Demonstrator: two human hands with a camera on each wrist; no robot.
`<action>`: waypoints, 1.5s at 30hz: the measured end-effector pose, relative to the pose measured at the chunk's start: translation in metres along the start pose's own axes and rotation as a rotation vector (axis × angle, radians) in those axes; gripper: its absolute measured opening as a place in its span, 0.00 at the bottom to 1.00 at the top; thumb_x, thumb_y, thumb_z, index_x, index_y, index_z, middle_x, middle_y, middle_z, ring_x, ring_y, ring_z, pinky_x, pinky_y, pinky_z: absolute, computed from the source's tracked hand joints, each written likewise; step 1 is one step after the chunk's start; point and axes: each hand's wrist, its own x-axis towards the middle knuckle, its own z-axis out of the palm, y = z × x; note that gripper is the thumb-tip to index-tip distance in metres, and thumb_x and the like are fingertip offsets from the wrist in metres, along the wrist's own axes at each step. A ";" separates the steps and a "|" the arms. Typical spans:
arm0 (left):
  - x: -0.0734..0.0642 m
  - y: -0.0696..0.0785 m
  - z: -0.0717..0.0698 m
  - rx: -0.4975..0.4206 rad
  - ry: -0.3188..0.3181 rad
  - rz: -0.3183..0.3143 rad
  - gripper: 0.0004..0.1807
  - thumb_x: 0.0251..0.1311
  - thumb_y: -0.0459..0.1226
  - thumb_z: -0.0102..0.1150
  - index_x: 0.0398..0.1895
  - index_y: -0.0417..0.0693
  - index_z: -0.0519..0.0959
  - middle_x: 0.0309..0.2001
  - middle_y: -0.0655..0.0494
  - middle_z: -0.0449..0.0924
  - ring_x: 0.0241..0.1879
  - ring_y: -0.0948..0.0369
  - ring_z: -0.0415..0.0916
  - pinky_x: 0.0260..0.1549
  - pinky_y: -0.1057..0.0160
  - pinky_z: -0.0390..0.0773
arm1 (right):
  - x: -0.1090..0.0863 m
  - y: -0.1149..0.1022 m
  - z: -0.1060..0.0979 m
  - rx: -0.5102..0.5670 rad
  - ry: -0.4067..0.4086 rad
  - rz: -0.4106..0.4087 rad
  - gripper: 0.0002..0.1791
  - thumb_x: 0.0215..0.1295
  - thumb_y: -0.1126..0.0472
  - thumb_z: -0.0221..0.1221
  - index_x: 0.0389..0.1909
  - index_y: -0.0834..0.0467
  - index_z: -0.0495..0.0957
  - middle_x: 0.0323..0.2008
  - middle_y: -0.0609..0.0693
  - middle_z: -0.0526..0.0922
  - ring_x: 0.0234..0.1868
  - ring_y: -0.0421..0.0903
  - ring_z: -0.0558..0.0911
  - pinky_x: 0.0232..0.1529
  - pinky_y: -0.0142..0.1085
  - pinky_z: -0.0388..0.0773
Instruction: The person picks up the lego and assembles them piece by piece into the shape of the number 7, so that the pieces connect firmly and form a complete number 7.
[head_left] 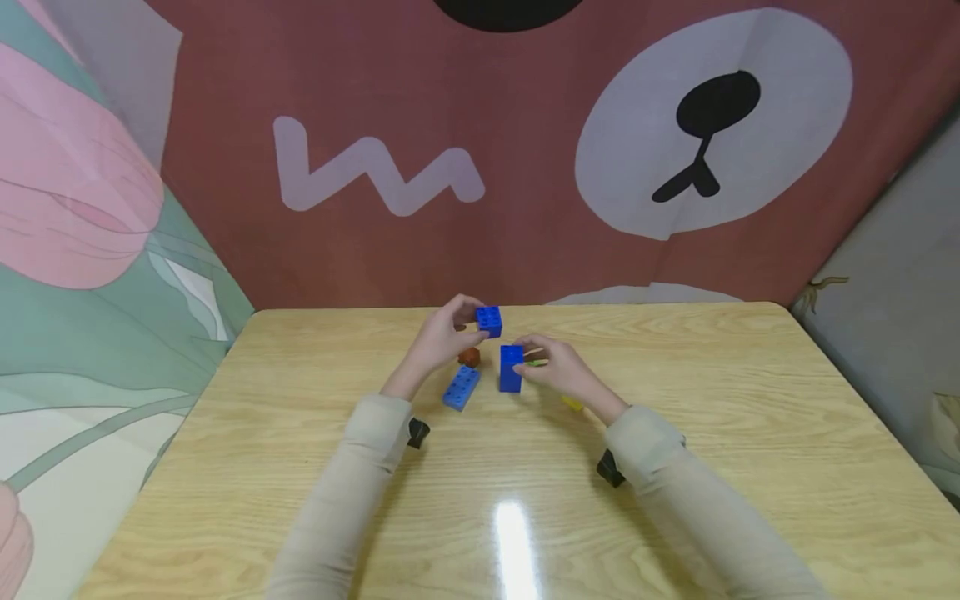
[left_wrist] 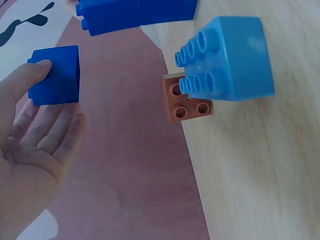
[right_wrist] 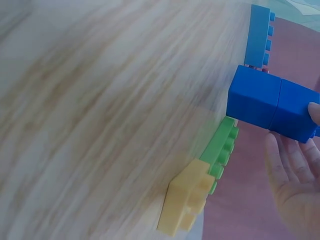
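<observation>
My left hand (head_left: 442, 337) pinches a dark blue toy building brick (head_left: 489, 321) between thumb and fingers, raised over the far part of the table. In the left wrist view the thumb lies along one side of this brick (left_wrist: 57, 75), with fingers behind it. My right hand (head_left: 558, 367) grips the upper part of a stack of two dark blue bricks (head_left: 512, 369), lower and nearer than the left hand's brick. The right wrist view shows the seam between the two bricks (right_wrist: 270, 102). A gap separates the stack from the left hand's brick.
Left of the stack, a light blue brick (head_left: 461, 388) lies studs up, with a brown brick (head_left: 470, 357) behind it. A green brick (right_wrist: 220, 150) and a yellow brick (right_wrist: 182, 195) lie to the right, partly hidden in the head view. A printed cloth (head_left: 450, 258) hangs behind the table.
</observation>
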 end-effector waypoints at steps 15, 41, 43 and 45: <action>-0.005 0.003 0.005 -0.112 -0.070 -0.039 0.24 0.61 0.38 0.62 0.60 0.47 0.70 0.59 0.45 0.74 0.60 0.48 0.75 0.52 0.55 0.81 | 0.001 -0.006 -0.012 0.107 0.063 -0.017 0.28 0.67 0.60 0.57 0.67 0.61 0.65 0.63 0.63 0.71 0.63 0.60 0.73 0.60 0.50 0.75; -0.005 0.007 0.021 -0.097 -0.120 0.061 0.21 0.67 0.41 0.54 0.61 0.46 0.72 0.60 0.46 0.76 0.58 0.50 0.77 0.54 0.56 0.80 | 0.001 -0.012 -0.014 0.117 0.082 -0.048 0.25 0.69 0.61 0.55 0.65 0.60 0.67 0.62 0.61 0.73 0.62 0.60 0.75 0.59 0.50 0.77; -0.005 0.007 0.021 -0.099 -0.121 0.065 0.21 0.67 0.41 0.54 0.61 0.45 0.72 0.60 0.46 0.75 0.58 0.49 0.77 0.55 0.56 0.80 | 0.001 -0.011 -0.014 0.117 0.080 -0.047 0.25 0.69 0.60 0.55 0.65 0.59 0.67 0.62 0.61 0.73 0.62 0.60 0.75 0.59 0.50 0.77; -0.006 0.007 0.021 -0.103 -0.120 0.067 0.21 0.67 0.41 0.54 0.60 0.45 0.72 0.60 0.46 0.75 0.57 0.49 0.77 0.55 0.56 0.80 | 0.001 -0.009 -0.013 0.120 0.078 -0.051 0.25 0.69 0.60 0.55 0.65 0.59 0.67 0.62 0.61 0.73 0.62 0.60 0.75 0.58 0.50 0.77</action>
